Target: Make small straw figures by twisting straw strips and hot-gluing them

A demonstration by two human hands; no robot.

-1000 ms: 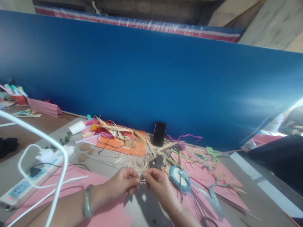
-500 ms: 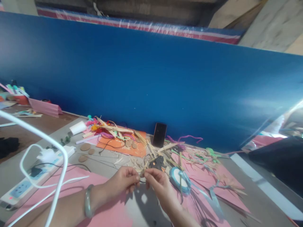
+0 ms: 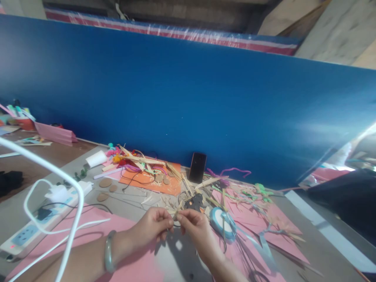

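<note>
My left hand (image 3: 157,224), with a pale green bangle (image 3: 109,252) at the wrist, is closed in a pinch. Facing it, my right hand (image 3: 194,229) pinches too, thumb against forefinger. Between the fingertips shows a small tan, straw-like piece (image 3: 176,214), largely hidden by the fingers; its kind I cannot make out. Just beyond the hands lie pale straw scraps (image 3: 166,203) and a dark lump with orange bits (image 3: 194,202). Right of my right hand sits a blue-and-white roll of tape (image 3: 221,223).
A phone (image 3: 197,167) leans against the blue partition (image 3: 188,90). An orange sheet (image 3: 136,181) carries straw strips and brown discs. Pink paper (image 3: 132,270) lies under my left forearm. At left are a power strip (image 3: 22,237) and a white curved tube (image 3: 76,219) crossing the near view.
Both hands stay in nearly the same place, still pinching. A little more of the tan piece shows above the fingertips.
</note>
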